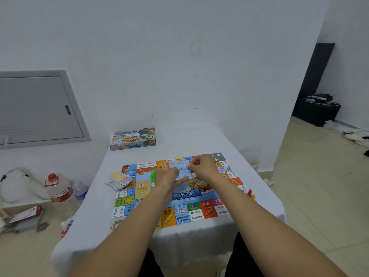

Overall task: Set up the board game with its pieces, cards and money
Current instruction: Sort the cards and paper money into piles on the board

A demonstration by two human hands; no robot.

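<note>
The colourful game board lies flat on the white-covered table. Above its middle, my left hand and my right hand both hold a small stack of pale blue cards or notes, the right pinching its upper edge. A fanned pile of cards sits off the board's left edge. An orange card stack rests on the board's left part. A green piece shows just left of my left hand. Red and yellow pieces lie at the board's right edge.
The game box stands at the table's far left by the wall. On the floor to the left are a large plastic bottle with a red cap, a white appliance and a red-white packet. Dark bags sit far right.
</note>
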